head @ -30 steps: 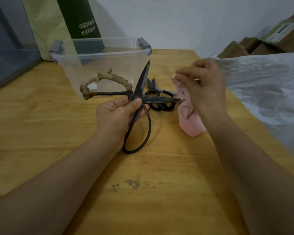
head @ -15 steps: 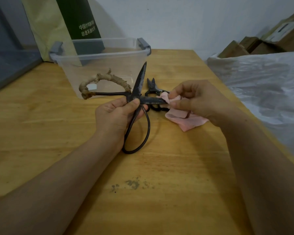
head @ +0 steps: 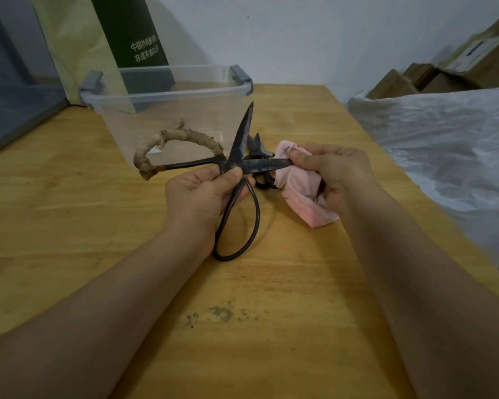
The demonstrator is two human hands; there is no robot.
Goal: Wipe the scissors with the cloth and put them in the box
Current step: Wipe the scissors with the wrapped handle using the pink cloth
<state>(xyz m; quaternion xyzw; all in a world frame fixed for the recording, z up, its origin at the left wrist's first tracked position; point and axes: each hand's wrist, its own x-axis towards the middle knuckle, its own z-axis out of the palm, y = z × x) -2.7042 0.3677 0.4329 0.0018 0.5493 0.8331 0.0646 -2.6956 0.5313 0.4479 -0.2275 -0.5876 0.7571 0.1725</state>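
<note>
- Partly hidden, smaller scissors [head: 257, 148] lie behind the open black scissors [head: 239, 156], which the left hand [head: 202, 194] pinches at the pivot.
- Right hand [head: 329, 171] presses the pink cloth [head: 300, 191] around one blade tip, hiding it.

Hidden or cut off: small scissors [head: 257, 156] mostly behind large scissors [head: 242, 165] and pink cloth [head: 303, 194]; large blade tip inside cloth under right hand [head: 337, 171]; green package [head: 130, 33] cropped at top; cardboard boxes [head: 444, 76] partly behind plastic sheet [head: 444, 139].

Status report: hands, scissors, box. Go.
Left hand grips open scissors at pivot. Right hand pinches pink cloth on blade tip. Clear box holds nothing; small scissors behind.
</note>
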